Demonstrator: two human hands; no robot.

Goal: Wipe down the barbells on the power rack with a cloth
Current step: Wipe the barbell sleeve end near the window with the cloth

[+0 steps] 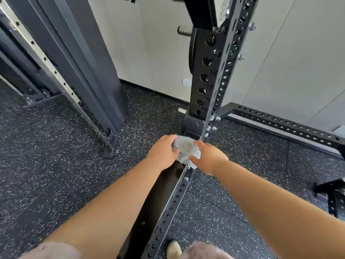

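Pale pink, fuzzy sleeves [50,250] stop short of bare forearms; left hand [162,154] and right hand [209,157] are bare; one cream shoe [173,248].

Your left hand [162,154] and right hand [210,158] flank the cloth [186,149], apparently atop the floor beam [151,200] before the rack upright [206,81]; another machine [89,62] stands left.

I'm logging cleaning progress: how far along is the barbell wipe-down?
Done: nothing visibly wiped; no barbell shows in this view. In hand: both the left hand and right hand grip the bunched grey cloth over the rack's low base beam, beside the upright. Left: apparently all the barbell wiping.
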